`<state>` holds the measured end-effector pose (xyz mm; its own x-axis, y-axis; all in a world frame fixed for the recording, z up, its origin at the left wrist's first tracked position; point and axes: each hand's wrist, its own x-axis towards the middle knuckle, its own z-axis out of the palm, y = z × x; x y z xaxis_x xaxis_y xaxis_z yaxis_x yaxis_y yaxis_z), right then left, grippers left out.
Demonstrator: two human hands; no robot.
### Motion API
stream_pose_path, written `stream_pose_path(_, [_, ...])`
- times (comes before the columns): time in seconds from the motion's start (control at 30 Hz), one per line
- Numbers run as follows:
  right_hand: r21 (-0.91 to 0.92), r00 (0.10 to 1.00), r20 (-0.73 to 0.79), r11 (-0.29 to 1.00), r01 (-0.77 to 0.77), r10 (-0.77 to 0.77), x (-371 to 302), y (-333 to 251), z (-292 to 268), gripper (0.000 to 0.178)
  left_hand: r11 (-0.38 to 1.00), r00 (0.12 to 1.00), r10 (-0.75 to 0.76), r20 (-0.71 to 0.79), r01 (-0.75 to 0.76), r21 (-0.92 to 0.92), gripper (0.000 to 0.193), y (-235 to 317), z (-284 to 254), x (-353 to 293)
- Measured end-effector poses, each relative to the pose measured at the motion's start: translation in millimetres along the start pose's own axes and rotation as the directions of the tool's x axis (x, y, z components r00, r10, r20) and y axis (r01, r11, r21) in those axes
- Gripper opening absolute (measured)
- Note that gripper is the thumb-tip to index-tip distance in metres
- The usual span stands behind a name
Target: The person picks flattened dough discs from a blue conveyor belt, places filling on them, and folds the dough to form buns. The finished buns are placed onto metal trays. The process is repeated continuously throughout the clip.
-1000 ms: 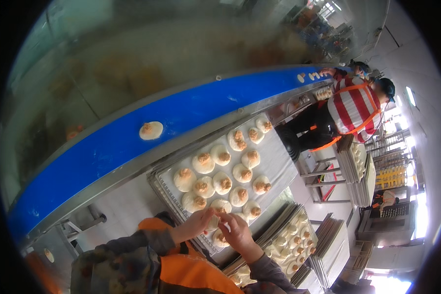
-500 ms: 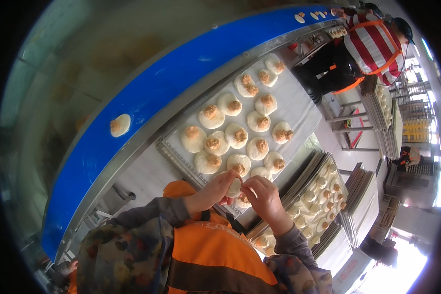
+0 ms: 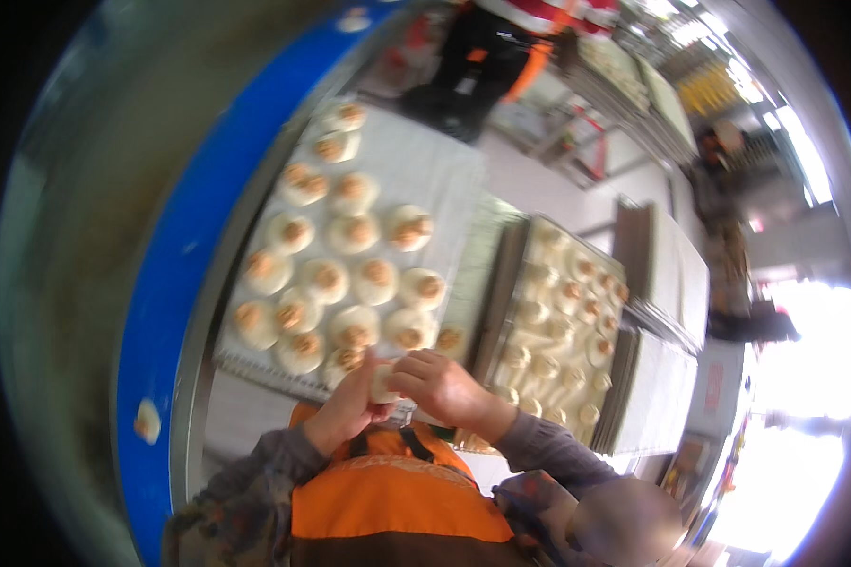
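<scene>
My left hand (image 3: 348, 404) is closed around a pale piece of dough (image 3: 384, 387) in front of my apron. My right hand (image 3: 442, 387) meets it from the other side, its fingertips pinched on the dough's edge. Whatever lies inside that dough is hidden by my fingers. Just beyond my hands is a paper-lined tray (image 3: 424, 156) bearing several flat dough rounds (image 3: 353, 231), each topped with a clump of orange-brown filling (image 3: 327, 276). Motion blurs the picture somewhat.
A blue conveyor belt (image 3: 182, 227) runs along the left, carrying a filled dough round (image 3: 147, 421). To the right stands a stack of trays with shaped dough pieces (image 3: 563, 326), beside more stacked trays (image 3: 667, 274). A co-worker (image 3: 482, 66) stands at the far end.
The view has swung to the right, so the tray and belt appear farther left. Both hands stay on the dough, and my right fingers now cover more of it.
</scene>
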<state>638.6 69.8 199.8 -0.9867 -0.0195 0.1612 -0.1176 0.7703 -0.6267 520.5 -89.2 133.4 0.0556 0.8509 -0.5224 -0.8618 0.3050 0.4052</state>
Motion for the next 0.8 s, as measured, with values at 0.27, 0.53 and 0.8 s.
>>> stream_pose_path(0.27, [0.282, 0.883, -0.217, 0.893, -0.352, 0.416, -64.3, 3.2, -6.7, 0.033, 0.905, 0.916, 0.401, -0.034, -0.390, 0.168, 0.055, -42.1, 53.5, 48.8])
stream_pose_path(0.53, [0.146, 0.808, -0.303, 0.863, -0.484, 0.505, -178.6, 13.8, -38.0, 0.073, 0.988, 0.994, 0.106, 0.028, -0.109, 0.109, 0.069, -103.5, 133.4, 113.3])
stream_pose_path(0.8, [0.134, 0.352, -0.555, 0.499, -0.856, 0.753, -340.9, 177.9, -85.3, 0.060, 0.898, 0.986, 0.143, 0.084, -0.165, 0.407, 0.053, -96.2, 155.2, 122.8])
